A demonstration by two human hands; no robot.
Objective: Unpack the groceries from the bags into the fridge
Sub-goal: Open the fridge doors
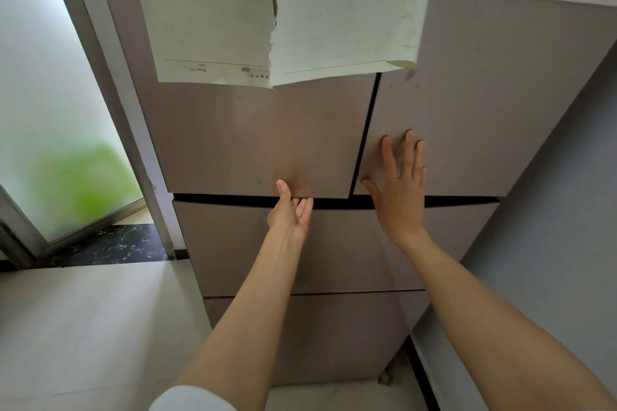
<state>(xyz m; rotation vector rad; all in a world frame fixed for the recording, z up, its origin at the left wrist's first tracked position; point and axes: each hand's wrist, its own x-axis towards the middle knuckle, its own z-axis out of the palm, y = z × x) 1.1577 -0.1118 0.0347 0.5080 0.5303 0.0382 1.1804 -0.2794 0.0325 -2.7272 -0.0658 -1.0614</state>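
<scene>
1. Frosted glass door [50, 103] on the far left, with a green blur behind it, above a dark marbled threshold [110, 243].
2. Fridge [253, 140] fills the middle, pinkish-brown, all doors closed; two sheets of paper [334, 10] hang on its upper doors.
3. Left hand [291, 210], palm up, hooks its fingertips into the dark gap under the upper left door, thumb on the door face.
4. Right hand [400, 187] lies flat, fingers spread wide, on the upper right door.
5. Grey wall [551, 243] stands on the right.
</scene>
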